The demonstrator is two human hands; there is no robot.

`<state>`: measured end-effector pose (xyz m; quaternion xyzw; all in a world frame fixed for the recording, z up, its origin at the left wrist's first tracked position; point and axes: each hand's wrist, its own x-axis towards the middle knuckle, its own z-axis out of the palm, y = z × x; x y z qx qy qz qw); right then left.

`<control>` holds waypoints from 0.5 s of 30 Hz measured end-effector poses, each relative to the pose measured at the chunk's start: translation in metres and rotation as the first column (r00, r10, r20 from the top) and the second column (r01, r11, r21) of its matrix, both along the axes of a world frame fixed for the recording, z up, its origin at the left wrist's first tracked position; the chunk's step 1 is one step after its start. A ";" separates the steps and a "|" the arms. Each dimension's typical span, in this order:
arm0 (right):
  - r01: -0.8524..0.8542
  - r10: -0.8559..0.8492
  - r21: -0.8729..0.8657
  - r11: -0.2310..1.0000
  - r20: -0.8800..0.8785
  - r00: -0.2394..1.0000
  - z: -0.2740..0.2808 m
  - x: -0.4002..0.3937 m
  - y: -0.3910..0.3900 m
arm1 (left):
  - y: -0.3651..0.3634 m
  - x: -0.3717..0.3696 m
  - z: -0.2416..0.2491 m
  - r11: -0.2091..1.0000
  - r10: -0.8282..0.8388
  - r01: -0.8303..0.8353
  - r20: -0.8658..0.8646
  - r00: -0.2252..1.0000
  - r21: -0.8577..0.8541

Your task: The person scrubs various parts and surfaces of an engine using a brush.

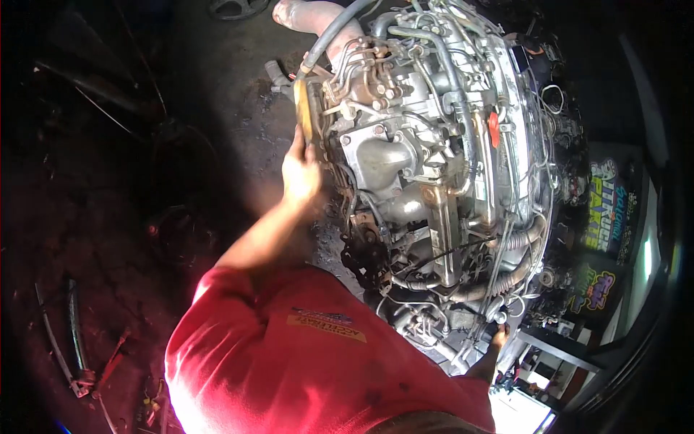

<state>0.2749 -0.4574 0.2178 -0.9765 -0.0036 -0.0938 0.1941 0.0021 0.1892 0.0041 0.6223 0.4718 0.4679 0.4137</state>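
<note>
My left arm reaches forward along the side of a large greasy engine [390,155]. My left hand [300,173] is closed on the lower end of a long yellow-edged object [303,108], its kind unclear, held upright against the engine's left side. Beside it are thin metal fuel lines [358,72] and a cast elbow pipe [383,159] on a bolted plate. Far to the right, my right hand [500,335] is at the engine's near end, close to cables and a small pale round part [502,317]. Its fingers are small and mostly hidden here.
A thick grey hose [329,40] and a wide pinkish pipe [318,16] run off the top. Metal bars [76,340] and tools lie on the dark floor at left. A corrugated pipe [517,275] curves at the engine's right, before a sign [607,206].
</note>
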 end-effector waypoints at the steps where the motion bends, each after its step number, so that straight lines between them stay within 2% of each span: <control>1: -0.021 0.024 0.053 0.998 -0.054 0.998 -0.007 0.011 -0.019 | -0.016 -0.024 0.041 0.939 -0.108 0.141 0.119 0.987 -0.315; 2: -0.036 0.047 0.105 0.994 -0.109 0.993 -0.006 0.012 -0.020 | -0.033 -0.027 0.041 0.872 -0.026 0.184 0.333 0.942 -0.454; 4: -0.031 0.034 0.052 0.998 -0.049 0.998 -0.007 0.013 -0.022 | -0.033 -0.013 0.031 0.851 -0.137 0.256 0.276 0.951 -0.459; 5: -0.021 0.021 0.015 1.000 0.015 1.000 -0.007 0.009 -0.015 | -0.016 0.011 0.036 0.947 -0.052 0.101 0.166 0.985 -0.303; 6: -0.022 0.021 0.013 1.000 0.014 1.000 -0.010 0.012 -0.028 | 0.009 0.020 0.041 0.906 -0.060 0.160 0.254 0.965 -0.393; 8: -0.091 0.091 0.005 0.996 -0.074 0.993 -0.011 0.025 -0.044 | 0.035 0.039 0.030 0.841 0.037 0.128 0.293 0.955 -0.525; 9: -0.019 0.020 -0.023 1.000 0.029 0.999 -0.014 0.026 -0.043 | 0.033 0.029 0.040 0.772 0.018 0.200 0.335 0.942 -0.604; 10: -0.070 0.073 -0.053 0.996 0.049 0.996 -0.015 0.030 -0.049 | 0.024 0.013 0.051 0.690 -0.001 0.271 0.373 0.928 -0.671; 11: -0.064 0.064 0.031 0.997 0.011 0.998 -0.015 0.033 -0.051 | 0.009 -0.002 0.072 0.740 0.091 0.190 0.376 0.922 -0.646; 12: -0.049 0.053 0.123 0.991 -0.027 0.998 -0.017 0.027 -0.043 | -0.007 -0.007 0.029 0.789 0.069 0.168 0.357 0.932 -0.590; 13: -0.014 0.018 0.060 0.998 -0.068 0.997 -0.003 0.005 -0.008 | -0.020 -0.023 0.064 0.689 0.126 0.237 0.434 0.892 -0.685; 14: -0.047 0.053 0.068 0.997 -0.100 0.994 -0.004 0.010 -0.019 | -0.025 -0.036 0.097 0.572 0.194 0.315 0.498 0.845 -0.757; 15: -0.053 0.055 0.047 0.998 -0.056 0.997 -0.004 0.008 -0.017 | -0.028 -0.034 0.091 0.557 0.143 0.300 0.445 0.884 -0.774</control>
